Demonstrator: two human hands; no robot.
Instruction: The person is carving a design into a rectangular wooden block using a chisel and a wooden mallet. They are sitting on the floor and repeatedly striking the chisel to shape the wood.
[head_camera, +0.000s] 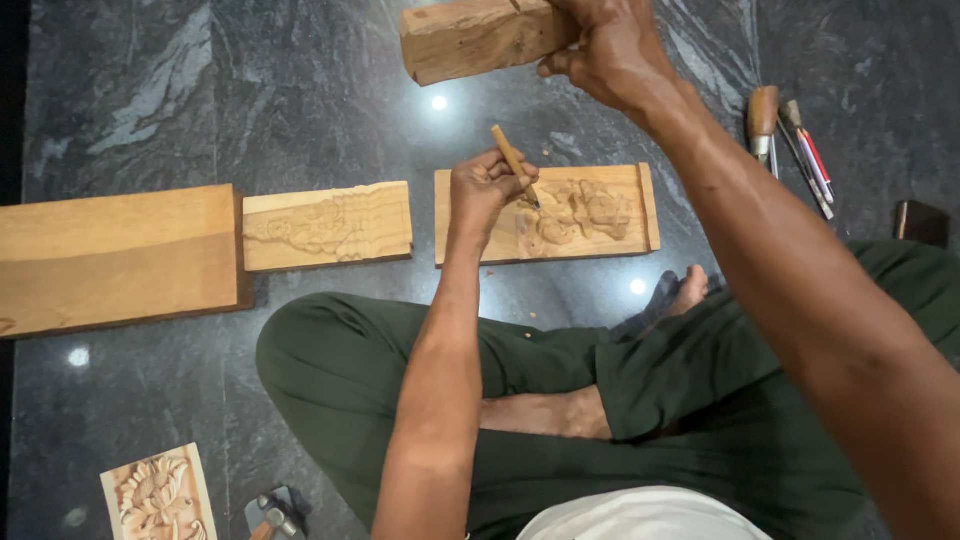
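Note:
My left hand (483, 186) grips a small chisel with a wooden handle (511, 154), its tip resting on a half-carved wooden panel (610, 237) lying on the dark stone floor in front of my crossed legs. My right hand (610, 50) is raised above the panel, shut on a thick wooden block (470, 38) held like a mallet over the chisel's end. The carving beneath the chisel tip shows raised figures.
A second panel with faint carving (327, 226) and a large plain plank (115, 257) lie to the left. Several chisels and pencils (790, 140) lie at the right. A finished floral carving (158, 495) and a hammer (272, 518) sit at bottom left.

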